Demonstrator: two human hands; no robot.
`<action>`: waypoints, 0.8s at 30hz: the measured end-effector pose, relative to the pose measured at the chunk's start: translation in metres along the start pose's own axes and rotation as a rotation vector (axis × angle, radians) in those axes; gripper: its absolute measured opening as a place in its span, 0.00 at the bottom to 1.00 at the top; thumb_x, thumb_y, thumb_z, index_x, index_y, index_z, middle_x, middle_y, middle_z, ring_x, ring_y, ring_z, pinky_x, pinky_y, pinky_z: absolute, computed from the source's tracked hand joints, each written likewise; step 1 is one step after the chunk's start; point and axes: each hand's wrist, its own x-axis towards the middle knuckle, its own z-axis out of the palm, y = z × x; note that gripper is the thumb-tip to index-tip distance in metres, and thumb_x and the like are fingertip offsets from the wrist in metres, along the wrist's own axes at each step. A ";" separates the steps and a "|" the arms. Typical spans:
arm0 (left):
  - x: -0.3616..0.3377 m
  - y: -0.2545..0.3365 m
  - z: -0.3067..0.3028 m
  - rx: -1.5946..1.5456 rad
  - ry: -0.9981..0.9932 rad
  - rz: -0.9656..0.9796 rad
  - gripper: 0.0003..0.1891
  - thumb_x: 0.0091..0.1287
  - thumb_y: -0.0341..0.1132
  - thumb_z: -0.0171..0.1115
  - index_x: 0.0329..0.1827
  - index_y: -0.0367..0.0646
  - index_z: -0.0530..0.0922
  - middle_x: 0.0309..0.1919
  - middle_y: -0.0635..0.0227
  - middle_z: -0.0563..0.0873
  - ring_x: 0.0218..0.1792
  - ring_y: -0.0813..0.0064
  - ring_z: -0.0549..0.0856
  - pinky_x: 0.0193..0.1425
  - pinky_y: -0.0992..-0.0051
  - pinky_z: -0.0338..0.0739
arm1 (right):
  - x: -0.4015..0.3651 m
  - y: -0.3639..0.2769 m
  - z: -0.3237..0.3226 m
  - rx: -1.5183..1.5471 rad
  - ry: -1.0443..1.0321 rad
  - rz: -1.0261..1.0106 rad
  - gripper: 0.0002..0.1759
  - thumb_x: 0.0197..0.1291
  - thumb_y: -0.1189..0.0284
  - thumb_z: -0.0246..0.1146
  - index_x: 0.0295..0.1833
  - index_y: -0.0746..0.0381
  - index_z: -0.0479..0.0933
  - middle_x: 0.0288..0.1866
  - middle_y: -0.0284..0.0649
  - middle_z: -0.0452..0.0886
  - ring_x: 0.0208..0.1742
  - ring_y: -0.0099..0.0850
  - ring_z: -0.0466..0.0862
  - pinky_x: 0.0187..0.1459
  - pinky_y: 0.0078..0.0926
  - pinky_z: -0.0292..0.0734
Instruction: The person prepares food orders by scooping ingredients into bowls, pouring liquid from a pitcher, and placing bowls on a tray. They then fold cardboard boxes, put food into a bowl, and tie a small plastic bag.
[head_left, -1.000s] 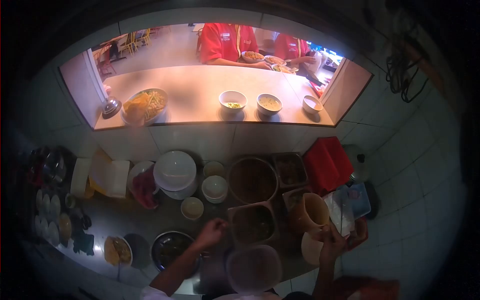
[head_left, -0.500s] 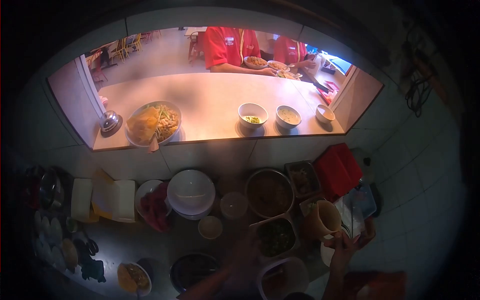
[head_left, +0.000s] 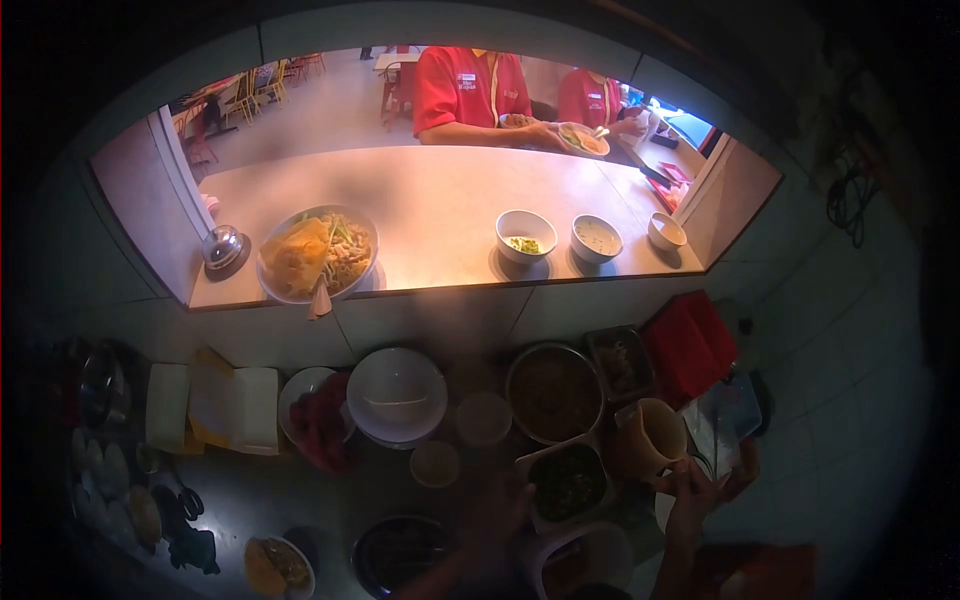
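My right hand (head_left: 694, 490) is at the lower right, fingers closed at the rim of a tan, cup-like container (head_left: 655, 440) tilted with its mouth toward me. My left hand (head_left: 505, 500) is dim and blurred, beside the left edge of a square tub of chopped greens (head_left: 568, 482); its fingers cannot be made out. Behind the tub stands a round pot of brown sauce (head_left: 555, 393). In front of it is a pale rounded-square container (head_left: 585, 560) with reddish-brown contents.
On the lit pass counter (head_left: 430, 220) stand a plate of noodles topped with a folded sheet (head_left: 318, 255), a bell (head_left: 223, 246) and three small bowls. Stacked white bowls (head_left: 397, 395), a red cloth (head_left: 320, 425) and a red bin (head_left: 690, 345) line the worktop. Two people in red shirts stand beyond.
The view has shifted slightly, so most things sit further right. Beyond the counter, a person's hand has raised a plate with a spoon. My right hand stays at the tan container.
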 end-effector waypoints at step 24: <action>0.001 0.039 -0.020 0.046 0.154 0.055 0.21 0.70 0.50 0.61 0.47 0.37 0.77 0.38 0.56 0.86 0.42 0.61 0.86 0.49 0.64 0.79 | 0.003 0.022 -0.032 -0.140 -0.105 -0.051 0.14 0.71 0.67 0.60 0.47 0.69 0.82 0.27 0.35 0.83 0.30 0.20 0.82 0.35 0.19 0.78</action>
